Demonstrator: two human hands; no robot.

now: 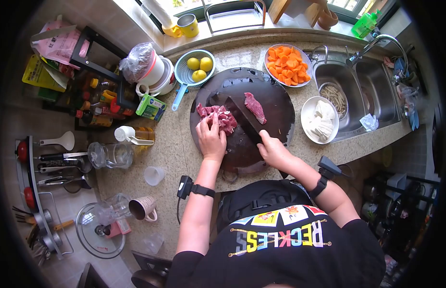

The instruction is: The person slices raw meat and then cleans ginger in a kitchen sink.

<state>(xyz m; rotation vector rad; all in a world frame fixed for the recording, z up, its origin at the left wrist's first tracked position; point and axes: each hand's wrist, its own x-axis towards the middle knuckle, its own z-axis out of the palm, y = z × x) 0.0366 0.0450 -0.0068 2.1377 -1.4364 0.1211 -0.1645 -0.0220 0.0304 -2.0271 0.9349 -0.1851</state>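
Note:
A round dark cutting board (276, 108) lies on the counter in front of me. My right hand (272, 150) is closed around the handle of a cleaver (243, 120), its dark blade slanting up and left across the board. Just left of the blade is a pile of sliced raw red meat (225, 118). My left hand (212, 139) presses on the near left side of this pile, fingers bent over the meat. A separate strip of raw meat (255, 108) lies to the right of the blade, touched by neither hand.
Behind the board are a blue colander (180, 72) with yellow fruit and a bowl of cut carrots (286, 66). At right, a white bowl (307, 129) holds pale pieces beside the double sink (357, 86). An oil jug (142, 136) and a cup (154, 175) stand left.

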